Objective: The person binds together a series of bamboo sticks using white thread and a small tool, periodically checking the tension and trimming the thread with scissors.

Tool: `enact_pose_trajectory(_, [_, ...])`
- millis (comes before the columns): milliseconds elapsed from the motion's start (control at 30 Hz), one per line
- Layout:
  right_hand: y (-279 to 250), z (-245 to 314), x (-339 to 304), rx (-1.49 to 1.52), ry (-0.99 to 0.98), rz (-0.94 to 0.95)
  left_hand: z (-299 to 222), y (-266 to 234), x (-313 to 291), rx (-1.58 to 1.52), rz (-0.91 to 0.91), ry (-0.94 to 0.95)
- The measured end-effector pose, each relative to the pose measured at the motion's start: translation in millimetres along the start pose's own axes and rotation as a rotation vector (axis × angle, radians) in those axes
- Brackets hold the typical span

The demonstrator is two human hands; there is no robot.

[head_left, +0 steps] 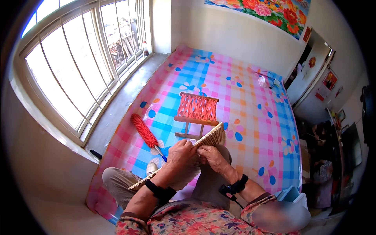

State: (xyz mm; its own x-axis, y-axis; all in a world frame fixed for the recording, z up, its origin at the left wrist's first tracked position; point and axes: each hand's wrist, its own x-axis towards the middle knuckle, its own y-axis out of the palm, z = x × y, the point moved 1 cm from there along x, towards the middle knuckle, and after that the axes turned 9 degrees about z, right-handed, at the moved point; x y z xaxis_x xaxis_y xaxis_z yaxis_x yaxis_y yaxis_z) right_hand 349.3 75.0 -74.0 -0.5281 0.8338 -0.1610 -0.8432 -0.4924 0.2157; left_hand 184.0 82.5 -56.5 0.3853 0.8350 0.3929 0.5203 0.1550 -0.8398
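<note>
A flat, pale mat of thin stalks set side by side (pixel 214 136) stands tilted across my lap, its scalloped edge running from lower left to upper right. My left hand (pixel 181 155) has its fingers closed on that upper edge near the middle. Just right of it, my right hand (pixel 214 158) pinches at the mat's face, thumb and fingers pressed together. Anything finer between those fingertips is too small to make out. Both wrists wear black straps. Beyond the mat sits a low wooden folding stool (pixel 197 107) with a seat of woven red strips.
A red fluffy duster (pixel 144 130) with a blue-tipped handle lies left of the stool. Under everything spreads a checked, flowered sheet (pixel 250 156). A barred window (pixel 70 66) and grey sill (pixel 117 105) line the left. Dark cord (pixel 270 80) lies far right; a light-blue container (pixel 289 194) stands near right.
</note>
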Motion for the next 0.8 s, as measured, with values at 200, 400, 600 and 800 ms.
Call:
enact_pose_trajectory(200, [45.1,-2.3,-68.7,-0.331,0.018,0.341,15.2,-8.3,7.7,0.001,0.031,-0.143])
enact_pose_trajectory(400, [-42.6,-7.1,-158.0,-1.272,0.048,0.138,9.0,-13.7,6.8,0.024,-0.08,0.003])
enact_pose_trajectory(600, [-76.9,-87.0,-276.4,-1.172,0.567,0.275,-5.6,-2.6,0.6,0.099,-0.063,0.078])
enact_pose_trajectory(800, [-85.5,-88.7,-219.3,-1.502,0.385,-0.221,-27.0,8.1,-0.2,0.023,-0.102,0.172])
